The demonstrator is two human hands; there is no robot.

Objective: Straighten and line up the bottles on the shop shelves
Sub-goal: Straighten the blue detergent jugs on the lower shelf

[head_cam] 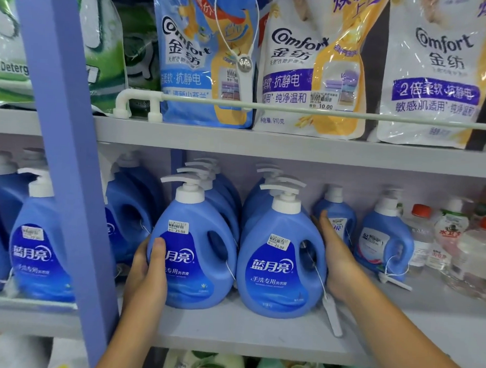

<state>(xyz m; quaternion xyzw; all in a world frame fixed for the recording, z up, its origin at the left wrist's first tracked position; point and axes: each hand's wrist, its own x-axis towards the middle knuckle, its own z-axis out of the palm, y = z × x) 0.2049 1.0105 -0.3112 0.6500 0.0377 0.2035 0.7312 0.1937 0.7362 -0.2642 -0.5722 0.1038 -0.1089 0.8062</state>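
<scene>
Two front blue bottles stand upright side by side on the middle shelf (256, 336). Left hand (147, 274) grips the left bottle (193, 251), thumb curled across its label. Right hand (336, 259) lies flat, fingers straight and together, against the right bottle (281, 259). Both bottles sit between the hands.

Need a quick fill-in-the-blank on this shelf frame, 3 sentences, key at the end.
1. The left hand holds the front pump bottle with its ___ across the label.
2. The right hand lies flat against the second front bottle on its ___ side.
3. Price stickers on both front bottles read ___.

Missing words: thumb; handle; 25.00
</scene>
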